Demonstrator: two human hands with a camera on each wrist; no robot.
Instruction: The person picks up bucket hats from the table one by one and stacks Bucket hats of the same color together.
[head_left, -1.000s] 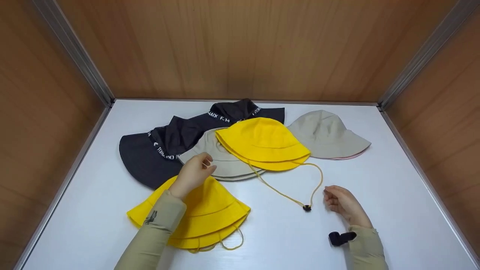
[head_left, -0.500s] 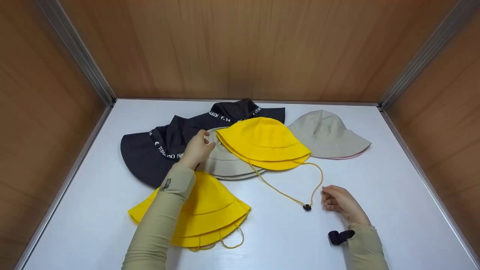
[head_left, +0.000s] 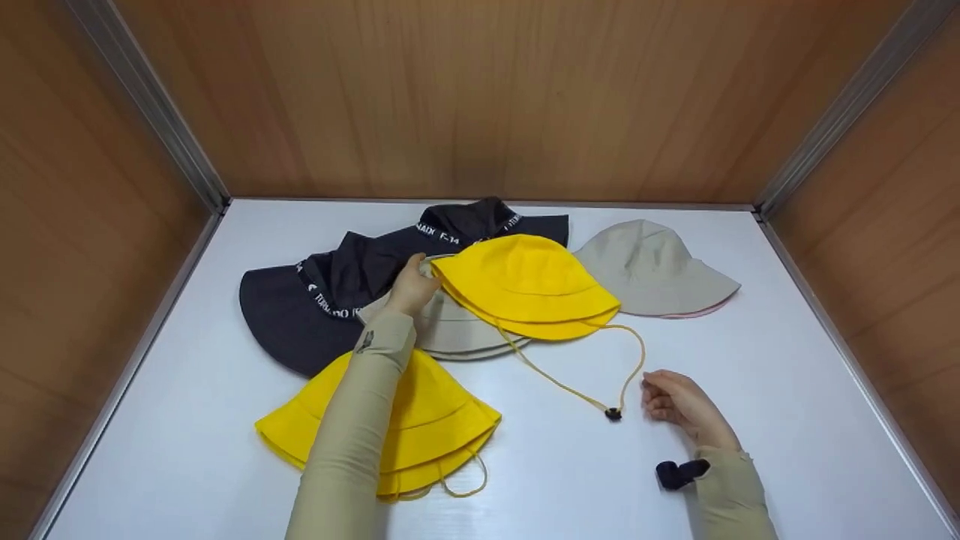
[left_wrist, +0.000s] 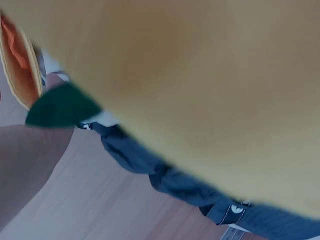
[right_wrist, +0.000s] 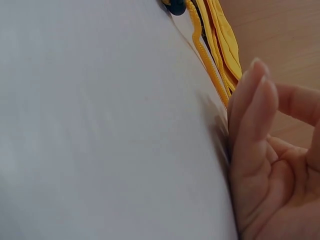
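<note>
In the head view my left hand point(head_left: 415, 287) is at the left part of a grey bucket hat point(head_left: 469, 330), beside the brim of a yellow bucket hat point(head_left: 529, 281) that lies over it. Whether its fingers grip the grey fabric is not clear. The left wrist view is largely covered by a blurred yellowish surface. My right hand point(head_left: 686, 405) rests on the white table, fingers loosely bent and holding nothing. Near its fingertips lies the yellow hat's chin cord point(head_left: 643, 352) with a black cord stopper point(head_left: 613, 414).
Two dark hats with white lettering, one a black hat point(head_left: 289, 311), lie behind at left. Nearest me are stacked yellow hats point(head_left: 435, 435), partly under my left forearm. Another grey hat point(head_left: 649, 274) sits at back right. Wooden walls point(head_left: 480, 97) enclose the table point(head_left: 570, 480).
My left hand has moved away from me and slightly right, from above the front yellow hats to the grey hat's far left edge. The right hand has hardly moved; the hats lie as before.
</note>
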